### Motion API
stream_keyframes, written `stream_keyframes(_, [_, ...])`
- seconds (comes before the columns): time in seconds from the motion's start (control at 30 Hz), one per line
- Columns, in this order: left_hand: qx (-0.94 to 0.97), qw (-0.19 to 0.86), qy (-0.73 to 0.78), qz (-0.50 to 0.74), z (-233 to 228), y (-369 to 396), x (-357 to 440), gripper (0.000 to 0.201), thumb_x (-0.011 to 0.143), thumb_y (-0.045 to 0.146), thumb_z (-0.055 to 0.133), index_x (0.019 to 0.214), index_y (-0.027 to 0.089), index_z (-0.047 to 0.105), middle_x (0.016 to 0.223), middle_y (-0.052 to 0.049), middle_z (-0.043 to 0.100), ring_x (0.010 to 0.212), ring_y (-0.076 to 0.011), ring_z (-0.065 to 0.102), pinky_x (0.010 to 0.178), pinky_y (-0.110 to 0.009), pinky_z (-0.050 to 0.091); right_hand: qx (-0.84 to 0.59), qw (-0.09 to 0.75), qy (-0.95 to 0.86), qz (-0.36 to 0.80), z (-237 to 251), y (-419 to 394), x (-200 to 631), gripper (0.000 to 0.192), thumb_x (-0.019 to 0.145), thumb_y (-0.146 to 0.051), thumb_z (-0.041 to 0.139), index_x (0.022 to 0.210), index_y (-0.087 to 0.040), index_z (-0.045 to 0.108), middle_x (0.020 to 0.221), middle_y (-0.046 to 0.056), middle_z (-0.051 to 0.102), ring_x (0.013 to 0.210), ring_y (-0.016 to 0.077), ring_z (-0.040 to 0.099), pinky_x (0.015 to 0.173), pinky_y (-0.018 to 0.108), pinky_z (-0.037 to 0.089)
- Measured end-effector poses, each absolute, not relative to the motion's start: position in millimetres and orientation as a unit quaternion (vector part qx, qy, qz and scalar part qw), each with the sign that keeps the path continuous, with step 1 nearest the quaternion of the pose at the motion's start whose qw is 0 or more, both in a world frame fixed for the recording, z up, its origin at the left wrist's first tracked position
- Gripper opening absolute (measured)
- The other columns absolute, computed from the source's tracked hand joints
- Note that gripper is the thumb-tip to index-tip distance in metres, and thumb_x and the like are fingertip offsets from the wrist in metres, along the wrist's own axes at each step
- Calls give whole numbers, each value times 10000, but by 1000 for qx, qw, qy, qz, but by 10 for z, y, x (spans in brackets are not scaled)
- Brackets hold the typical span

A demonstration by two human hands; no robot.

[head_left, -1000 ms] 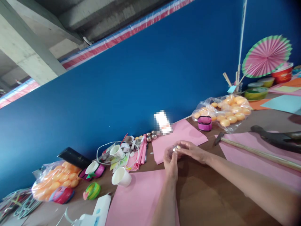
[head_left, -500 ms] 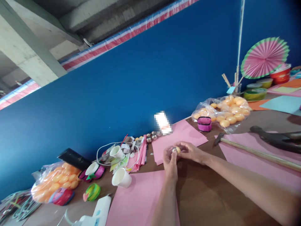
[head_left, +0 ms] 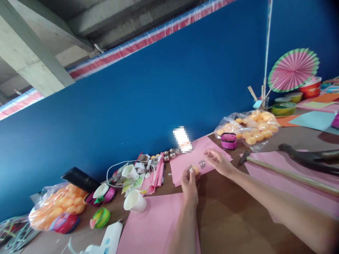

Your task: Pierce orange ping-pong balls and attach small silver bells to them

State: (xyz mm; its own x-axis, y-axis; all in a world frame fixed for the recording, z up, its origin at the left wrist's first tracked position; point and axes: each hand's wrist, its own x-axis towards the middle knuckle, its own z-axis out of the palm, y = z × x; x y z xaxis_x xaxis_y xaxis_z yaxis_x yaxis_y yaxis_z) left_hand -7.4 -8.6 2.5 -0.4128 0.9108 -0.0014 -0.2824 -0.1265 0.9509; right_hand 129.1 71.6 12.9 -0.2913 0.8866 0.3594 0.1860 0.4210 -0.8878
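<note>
My left hand (head_left: 189, 187) is closed on a small orange-yellow ball (head_left: 195, 170). Something silver shows on the ball beside the thumb, too small to make out. To the right of it, a little pile of shiny silver pieces (head_left: 202, 163) lies on the pink sheet (head_left: 185, 162). Above the right edge of that pile my right hand (head_left: 219, 162) is apart from the ball, its fingers stretched out and nothing visible in them. Several shiny silver balls (head_left: 169, 155) sit at the sheet's far left corner.
A hammer (head_left: 275, 170) and a dark-handled tool (head_left: 304, 157) lie at the right. Bags of orange balls (head_left: 256, 132) stand right and left. Paper cups (head_left: 135, 201), a power strip (head_left: 112, 238) and a green tape roll (head_left: 101, 217) are at the left. A blue wall (head_left: 132, 116) rises behind.
My right hand has let go of the ball and moved right and up toward the silver pile, which now shows. My left hand has lowered slightly, still with the ball.
</note>
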Motion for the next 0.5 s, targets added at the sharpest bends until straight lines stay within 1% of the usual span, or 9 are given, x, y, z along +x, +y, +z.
stream_keyframes(0.07, [319, 445, 488, 680, 18, -84, -81, 466, 718, 419, 559, 1122, 188, 520, 901, -57, 623, 737, -135, 610, 700, -277, 476, -433, 426, -762, 225, 85, 779, 1364, 198, 757, -252, 473, 916, -182, 568, 942, 64, 601, 879, 200, 537, 783, 325, 413])
stream_keyframes(0.1, [319, 448, 485, 680, 17, -85, -83, 466, 718, 418, 560, 1124, 194, 518, 892, -54, 624, 741, -135, 610, 701, -275, 475, -442, 397, -787, 170, 61, 799, 1386, 180, 754, -225, 466, 883, -184, 585, 928, 62, 611, 882, 201, 530, 790, 320, 399])
stream_keyframes(0.17, [319, 451, 475, 685, 16, -86, -85, 472, 712, 410, 571, 1134, 206, 511, 892, -53, 625, 767, -138, 609, 719, -273, 471, -433, 350, -823, 109, 24, 812, 1398, 197, 771, -191, 431, 863, -186, 605, 906, 55, 624, 884, 194, 520, 790, 299, 382])
stream_keyframes(0.3, [325, 442, 457, 700, 7, -81, -88, 480, 693, 371, 607, 1135, 211, 513, 970, -59, 614, 831, -146, 598, 775, -285, 459, -402, 306, -859, 77, 19, 785, 1344, 260, 800, -148, 386, 927, -184, 611, 919, 62, 624, 916, 185, 503, 803, 278, 358])
stream_keyframes(0.4, [342, 439, 460, 692, -6, -73, -88, 475, 695, 361, 608, 1132, 198, 521, 998, -71, 610, 847, -155, 595, 789, -301, 458, -401, 275, -872, 67, 34, 768, 1319, 265, 778, -108, 403, 919, -184, 614, 918, 69, 619, 915, 188, 496, 799, 271, 350])
stream_keyframes(0.5, [350, 434, 472, 683, -7, -73, -86, 467, 695, 368, 605, 1120, 189, 532, 970, -72, 621, 826, -155, 599, 772, -304, 467, -412, 269, -867, 73, 28, 775, 1321, 236, 774, -108, 415, 887, -178, 610, 893, 69, 615, 922, 187, 493, 804, 269, 344])
